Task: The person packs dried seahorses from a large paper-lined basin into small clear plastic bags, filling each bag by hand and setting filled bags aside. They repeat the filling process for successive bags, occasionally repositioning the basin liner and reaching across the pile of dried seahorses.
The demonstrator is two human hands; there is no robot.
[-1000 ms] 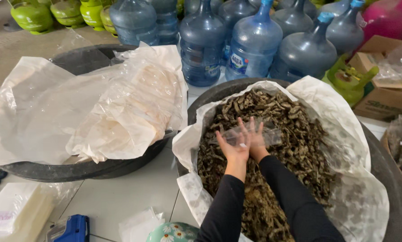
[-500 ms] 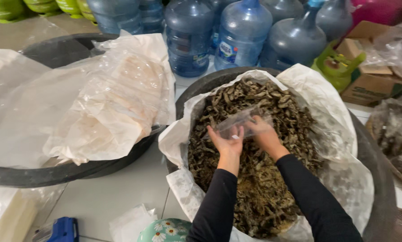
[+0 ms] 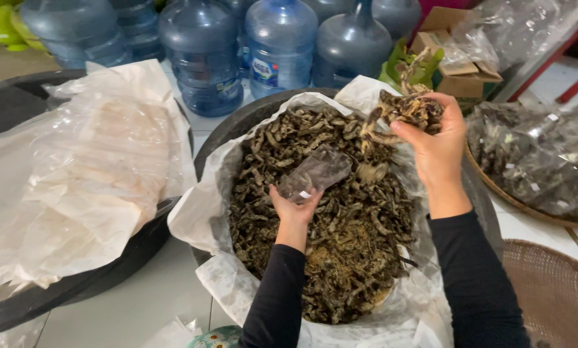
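Your left hand (image 3: 295,207) pinches the clear bag (image 3: 316,173) just above the tub's (image 3: 234,125) dried pieces (image 3: 340,238); hold its mouth open. Up and right, your right hand (image 3: 437,145) clutches a handful (image 3: 408,109); bring it directly over the bag.

Small clear plastic bag (image 3: 315,174): empty-looking, crumpled, lying tilted with its far end up and right, pinched at its near left end, just above the heap. Handful of dried dark-brown strips (image 3: 405,109): tangled, curled, some dangling, lifted clear at far right. Heap of dried strips (image 3: 340,238): brown, shrivelled, filling the paper-lined black tub (image 3: 218,138) at centre.
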